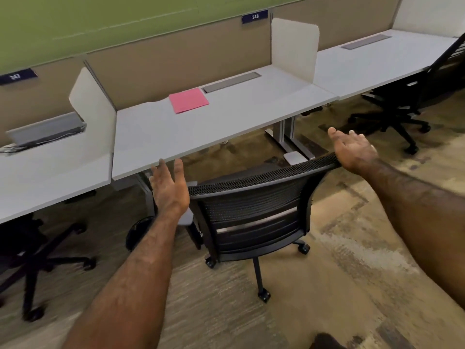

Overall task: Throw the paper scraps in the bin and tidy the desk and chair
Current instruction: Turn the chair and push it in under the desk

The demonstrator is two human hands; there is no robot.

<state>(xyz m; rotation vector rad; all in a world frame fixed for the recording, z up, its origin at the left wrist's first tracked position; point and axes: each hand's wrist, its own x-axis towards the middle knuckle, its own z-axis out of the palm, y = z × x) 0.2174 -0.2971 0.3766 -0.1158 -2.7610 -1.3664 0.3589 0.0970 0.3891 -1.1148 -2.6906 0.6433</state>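
Observation:
A black mesh office chair [254, 210] stands in front of a white desk [226, 122], its back toward me. My left hand [171, 187] is open, palm inward, just left of the top left corner of the chair's backrest. At the backrest's top right corner is my right hand [352, 149], open too, its heel resting against the rim. A pink folder [188, 100] lies flat near the back of the desk. A dark round bin [137, 231] shows under the desk, partly hidden by my left forearm. No paper scraps are visible.
White dividers [294, 49] separate this desk from the neighbouring ones. Other black chairs stand at the far left [32, 250] and the far right [402, 107]. Desk legs [286, 137] stand beyond the chair. The floor is patterned carpet.

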